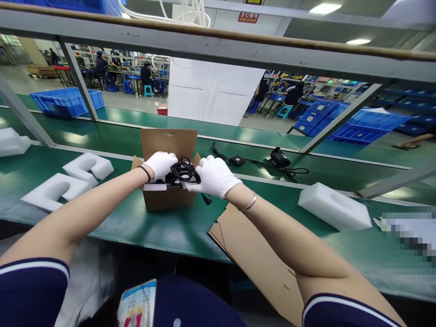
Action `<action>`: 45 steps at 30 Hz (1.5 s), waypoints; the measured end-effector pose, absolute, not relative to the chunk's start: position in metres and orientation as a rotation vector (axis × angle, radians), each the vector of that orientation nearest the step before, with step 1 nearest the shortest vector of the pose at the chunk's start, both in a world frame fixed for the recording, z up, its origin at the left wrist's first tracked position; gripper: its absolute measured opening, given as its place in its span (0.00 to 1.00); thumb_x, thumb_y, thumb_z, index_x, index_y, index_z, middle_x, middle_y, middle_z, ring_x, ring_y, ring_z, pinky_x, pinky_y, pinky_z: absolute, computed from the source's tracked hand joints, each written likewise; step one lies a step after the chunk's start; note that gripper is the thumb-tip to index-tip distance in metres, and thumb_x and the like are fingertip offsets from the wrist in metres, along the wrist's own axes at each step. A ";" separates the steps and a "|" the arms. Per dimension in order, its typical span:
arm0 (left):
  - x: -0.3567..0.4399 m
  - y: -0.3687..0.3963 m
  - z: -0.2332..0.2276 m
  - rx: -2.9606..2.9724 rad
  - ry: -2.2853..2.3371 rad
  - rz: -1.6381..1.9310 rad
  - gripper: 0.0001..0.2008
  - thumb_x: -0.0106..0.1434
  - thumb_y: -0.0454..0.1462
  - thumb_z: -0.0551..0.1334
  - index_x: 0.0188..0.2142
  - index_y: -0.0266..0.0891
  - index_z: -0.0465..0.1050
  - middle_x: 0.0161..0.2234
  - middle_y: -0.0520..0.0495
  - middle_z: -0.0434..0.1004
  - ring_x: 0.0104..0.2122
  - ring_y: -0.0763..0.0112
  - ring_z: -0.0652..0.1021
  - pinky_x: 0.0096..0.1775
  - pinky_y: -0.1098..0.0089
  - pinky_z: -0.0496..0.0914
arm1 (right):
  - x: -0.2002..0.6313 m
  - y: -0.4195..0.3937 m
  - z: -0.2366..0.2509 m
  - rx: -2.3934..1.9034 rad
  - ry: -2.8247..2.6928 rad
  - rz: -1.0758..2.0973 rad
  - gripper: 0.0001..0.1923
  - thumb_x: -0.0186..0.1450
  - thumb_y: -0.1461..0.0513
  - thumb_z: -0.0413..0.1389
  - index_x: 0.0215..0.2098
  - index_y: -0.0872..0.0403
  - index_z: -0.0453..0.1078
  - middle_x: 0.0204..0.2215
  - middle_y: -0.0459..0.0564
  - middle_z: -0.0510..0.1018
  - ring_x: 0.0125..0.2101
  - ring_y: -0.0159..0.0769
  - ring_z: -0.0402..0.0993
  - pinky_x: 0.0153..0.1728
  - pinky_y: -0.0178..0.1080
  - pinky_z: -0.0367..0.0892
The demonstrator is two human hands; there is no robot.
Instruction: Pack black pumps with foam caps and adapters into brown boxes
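I have the coiled black cable bundle with its glossy loops point(185, 170) right between my two white-gloved hands, over the mouth of the open brown cardboard box point(170, 200), which stands near the middle of the green-topped workbench point(126, 222). The relation I would work from is bundle to box: the coil lies over the right half of the mouth, its long axis running roughly side to side, from one hand to the other and dipping a little rightward. Its black plug end point(206, 199) dangles outside the box's right edge — to my eye the part most likely to catch there.

My right hand point(216, 176) is the nearer to that edge and has the bundle's right end pinched between thumb and fingers. My left hand point(160, 164) comes over the box's left edge, its fingertips at the coil's left end; whether they are closed on it, I can't tell.

The box's brown lid flap point(169, 143) stands upright along its far edge, so I judge the near side to be the freer approach. Flat folded brown cardboard point(254, 250) lies under my right forearm — jutting over the workbench's near edge, well apart from the coil.
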State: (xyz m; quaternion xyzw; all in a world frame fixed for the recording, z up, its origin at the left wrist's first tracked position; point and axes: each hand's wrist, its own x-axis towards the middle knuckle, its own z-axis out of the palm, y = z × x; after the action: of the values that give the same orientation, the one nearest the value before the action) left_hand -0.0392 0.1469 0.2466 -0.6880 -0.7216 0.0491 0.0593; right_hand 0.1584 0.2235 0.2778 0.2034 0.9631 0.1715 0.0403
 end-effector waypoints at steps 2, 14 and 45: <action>-0.048 0.144 0.235 -2.022 -2.372 -0.006 0.13 0.67 0.37 0.61 0.49 0.37 0.77 0.49 0.38 0.80 0.45 0.54 0.81 0.44 0.62 0.71 | 0.144 0.216 0.270 0.660 3.003 0.516 0.36 0.68 0.40 0.57 0.56 0.62 0.73 0.48 0.70 0.78 0.51 0.59 0.73 0.47 0.49 0.68; -0.040 0.117 0.207 -1.871 -2.546 -0.421 0.49 0.60 0.43 0.68 0.72 0.30 0.45 0.64 0.30 0.68 0.58 0.49 0.75 0.53 0.60 0.72 | 0.077 0.218 0.263 0.950 2.745 0.137 0.21 0.67 0.54 0.59 0.52 0.59 0.79 0.49 0.68 0.82 0.49 0.54 0.82 0.46 0.45 0.74; -0.079 0.162 0.178 -2.226 -1.743 -1.329 0.28 0.51 0.38 0.66 0.53 0.37 0.75 0.50 0.38 0.80 0.50 0.51 0.81 0.56 0.54 0.75 | 0.128 0.198 0.242 0.827 3.076 -0.162 0.14 0.75 0.58 0.52 0.49 0.57 0.76 0.48 0.59 0.79 0.47 0.45 0.77 0.41 0.38 0.65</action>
State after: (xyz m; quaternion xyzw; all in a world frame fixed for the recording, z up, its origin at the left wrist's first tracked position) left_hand -0.0795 0.1625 0.1776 -0.7124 -0.5580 -0.4254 0.0088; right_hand 0.1278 0.1977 0.2418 0.2594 0.9641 -0.0508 -0.0237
